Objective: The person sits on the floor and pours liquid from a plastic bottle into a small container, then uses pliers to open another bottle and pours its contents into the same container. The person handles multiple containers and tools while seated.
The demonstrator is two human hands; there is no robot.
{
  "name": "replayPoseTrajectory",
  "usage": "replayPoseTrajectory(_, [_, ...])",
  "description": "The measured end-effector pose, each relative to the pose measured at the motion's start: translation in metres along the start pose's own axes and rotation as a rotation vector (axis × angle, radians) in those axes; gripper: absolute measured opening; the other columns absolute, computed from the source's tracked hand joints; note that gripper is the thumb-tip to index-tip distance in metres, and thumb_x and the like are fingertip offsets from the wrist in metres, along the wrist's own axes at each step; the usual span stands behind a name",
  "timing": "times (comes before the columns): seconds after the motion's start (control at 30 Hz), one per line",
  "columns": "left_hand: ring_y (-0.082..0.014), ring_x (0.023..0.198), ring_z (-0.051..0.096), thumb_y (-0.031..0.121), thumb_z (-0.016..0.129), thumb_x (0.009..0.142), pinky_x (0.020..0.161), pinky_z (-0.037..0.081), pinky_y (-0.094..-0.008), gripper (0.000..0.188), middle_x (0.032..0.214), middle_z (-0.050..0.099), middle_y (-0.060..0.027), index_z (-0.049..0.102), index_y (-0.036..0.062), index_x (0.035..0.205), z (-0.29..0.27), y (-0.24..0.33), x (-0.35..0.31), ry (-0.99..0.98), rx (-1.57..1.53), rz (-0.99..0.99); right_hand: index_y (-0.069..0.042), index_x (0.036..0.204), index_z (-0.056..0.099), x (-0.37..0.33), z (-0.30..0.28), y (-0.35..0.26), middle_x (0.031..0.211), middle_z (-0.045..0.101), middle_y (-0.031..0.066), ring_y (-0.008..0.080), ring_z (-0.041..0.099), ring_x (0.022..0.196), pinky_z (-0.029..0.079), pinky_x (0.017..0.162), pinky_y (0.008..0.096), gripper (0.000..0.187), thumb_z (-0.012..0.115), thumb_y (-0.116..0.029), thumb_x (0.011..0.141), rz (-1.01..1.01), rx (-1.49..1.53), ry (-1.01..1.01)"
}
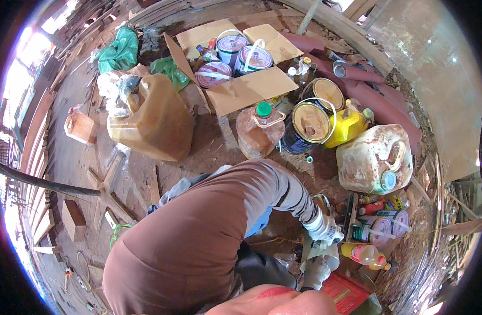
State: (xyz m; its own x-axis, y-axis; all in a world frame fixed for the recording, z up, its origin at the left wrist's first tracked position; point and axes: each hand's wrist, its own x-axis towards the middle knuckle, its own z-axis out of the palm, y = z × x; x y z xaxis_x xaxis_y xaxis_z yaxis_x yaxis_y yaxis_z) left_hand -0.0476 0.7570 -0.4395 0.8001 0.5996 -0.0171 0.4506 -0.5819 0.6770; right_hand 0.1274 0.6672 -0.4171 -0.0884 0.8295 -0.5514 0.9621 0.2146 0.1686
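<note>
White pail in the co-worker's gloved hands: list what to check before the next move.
1. Grip on the white pail: ok. One gloved hand is at its rim, the other gloved hand is lower down on it.
2. Pail contents: cannot tell, the inside is hidden.
3. Dark paint can: ok, its gold lid is on.
4. Brownish jug: ok, its green cap is on.
5. Room around the pail: not ok. A yellow bottle and a red tin crowd it.
6. The wearer's own hands: cannot tell, neither shows clearly.
</note>
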Motion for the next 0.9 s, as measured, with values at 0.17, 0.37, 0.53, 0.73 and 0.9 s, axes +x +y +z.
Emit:
replayPoseTrajectory(0.17, [-0.0342,0.098,0.064,0.019,0.071,0.075,0.081,0.053,-0.0433,0.053,0.114,0.061,-0.0147,0.053,0.0069,0.122,0.007,0.002,0.005,-0.062,-0.047,0.115,-0.003,0.129,0.053,-0.002,0.028,0.033,0.107,0.067,0.0159,0.0285,0.067,0.079,0.054,0.068,0.0386,0.044,0.063,-0.022,0.091,-0.265,0.859,0.176])
replayPoseTrajectory(0.37, [-0.0311,0.102,0.063,0.021,0.073,0.072,0.083,0.054,-0.0422,0.035,0.120,0.059,-0.0124,0.070,0.0086,0.104,0.012,-0.003,0.016,-0.048,0.341,0.504,-0.002,0.125,0.055,0.044,0.085,0.067,0.097,0.065,0.0106,0.0175,0.060,0.071,0.051,0.061,0.0306,0.035,0.061,-0.016,0.094,-0.223,1.368,0.129])
replayPoseTrajectory(0.53, [-0.0301,0.108,0.062,0.019,0.068,0.078,0.091,0.051,-0.0392,0.046,0.123,0.061,-0.0141,0.062,0.0074,0.122,0.010,0.000,0.007,-0.072,0.347,0.404,0.001,0.116,0.060,-0.004,0.040,0.031,0.106,0.067,0.0194,0.0306,0.066,0.089,0.053,0.074,0.0405,0.038,0.061,-0.029,0.092,-0.097,0.620,0.520])
replayPoseTrajectory(0.73, [-0.0298,0.110,0.062,0.019,0.065,0.080,0.094,0.050,-0.0377,0.048,0.125,0.061,-0.0145,0.060,0.0068,0.127,0.031,-0.017,0.023,0.080,0.336,0.483,0.002,0.123,0.057,-0.034,0.004,0.011,0.108,0.066,0.0253,0.0407,0.064,0.095,0.051,0.078,0.0476,0.047,0.058,-0.034,0.092,0.039,0.374,0.221])
replayPoseTrajectory(0.9, [-0.0312,0.102,0.065,0.016,0.064,0.080,0.086,0.053,-0.0407,0.041,0.115,0.068,-0.0121,0.064,0.0100,0.121,0.016,-0.006,0.016,0.287,-0.063,0.504,0.003,0.115,0.060,-0.027,0.014,0.026,0.106,0.066,0.0237,0.0360,0.064,0.091,0.049,0.081,0.0453,0.030,0.060,-0.020,0.095,-0.043,0.781,0.344])
